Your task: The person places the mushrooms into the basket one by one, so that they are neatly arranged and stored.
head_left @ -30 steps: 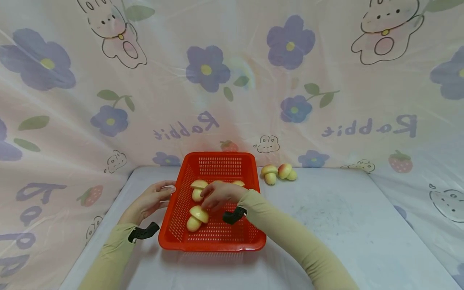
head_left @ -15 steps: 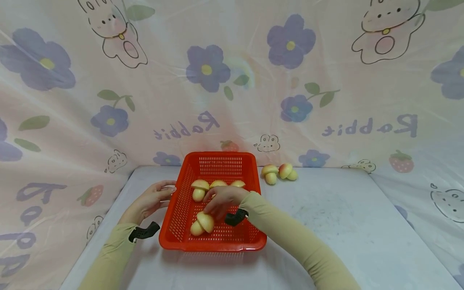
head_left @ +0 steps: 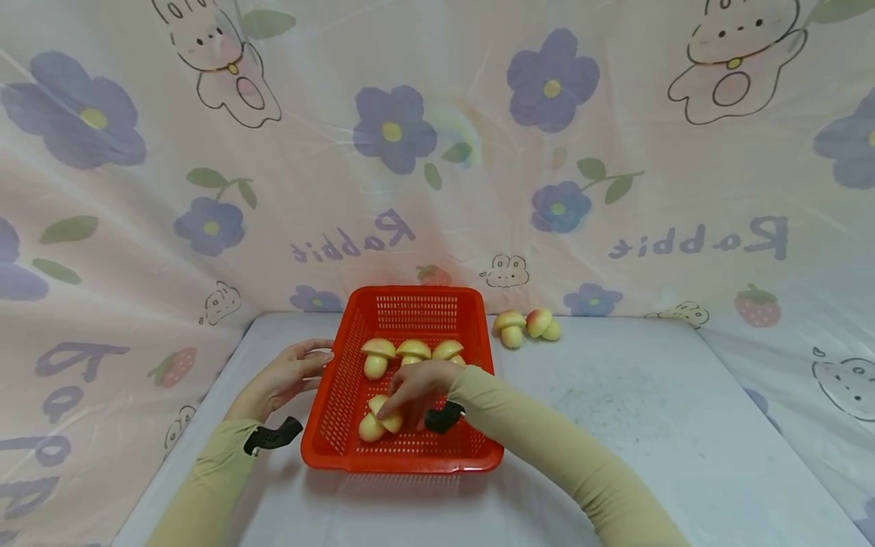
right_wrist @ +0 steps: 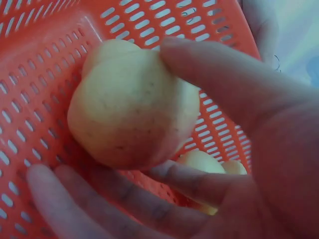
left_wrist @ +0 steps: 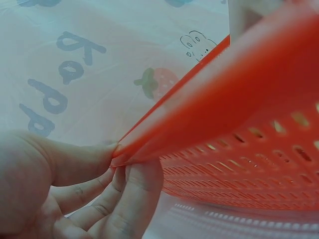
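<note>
A red perforated plastic basket [head_left: 403,462] stands on the table. My left hand [head_left: 290,376] pinches its left rim between thumb and fingers, plain in the left wrist view, where the rim [left_wrist: 149,142] runs away to the upper right. Inside the basket my right hand [head_left: 424,384] holds a pale yellow toy mushroom [head_left: 371,428] by its cap. In the right wrist view my thumb lies on one side of the pinkish cap [right_wrist: 129,109] and a finger on the other; the stem is mostly hidden. Further back in the basket, several similar mushrooms [head_left: 377,358] stand in a row.
Outside the basket, behind its right side, two more toy mushrooms [head_left: 509,329] lie beside each other on the white table [head_left: 649,425]. A patterned curtain [head_left: 465,190] rises behind the table and along its left side.
The mushroom near the basket's front has turned and shifted slightly right. My right hand has come down onto its cap. The left hand stays at the rim.
</note>
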A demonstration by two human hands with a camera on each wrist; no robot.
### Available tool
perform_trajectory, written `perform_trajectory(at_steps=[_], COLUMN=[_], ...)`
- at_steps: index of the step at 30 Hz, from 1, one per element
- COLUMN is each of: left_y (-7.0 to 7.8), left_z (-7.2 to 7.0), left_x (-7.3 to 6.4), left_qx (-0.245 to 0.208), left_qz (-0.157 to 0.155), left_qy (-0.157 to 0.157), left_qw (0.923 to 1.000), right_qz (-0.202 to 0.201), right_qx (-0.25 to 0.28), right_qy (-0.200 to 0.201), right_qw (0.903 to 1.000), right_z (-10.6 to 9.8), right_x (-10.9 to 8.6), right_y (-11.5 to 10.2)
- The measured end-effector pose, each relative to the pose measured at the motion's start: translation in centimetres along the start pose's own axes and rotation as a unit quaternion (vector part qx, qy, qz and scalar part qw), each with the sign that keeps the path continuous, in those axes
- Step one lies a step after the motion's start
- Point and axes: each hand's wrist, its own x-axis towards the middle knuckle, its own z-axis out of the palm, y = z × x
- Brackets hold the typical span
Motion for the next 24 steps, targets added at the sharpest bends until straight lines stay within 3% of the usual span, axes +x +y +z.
perform_trajectory(at_steps=[10,18,24], left_y=[0.0,0.0,0.0], left_z=[0.0,0.0,0.0], left_x=[0.0,0.0,0.2], left_qx=[-0.002,-0.001,0.003], left_qz=[0.001,-0.002,-0.003], left_qy=[-0.002,0.000,0.001], left_qw=[1.0000,1.0000,1.0000], right_qz=[-0.007,-0.067,-0.088], right_qx=[0.024,-0.089,-0.074], right_qy=[0.022,0.062,0.058], right_qw=[0.9995,0.9919,0.9917], right_z=[-0.2,-0.9,-0.8], right_x=[0.8,2.1,2.5], right_y=[-0.5,-0.7,-1.1])
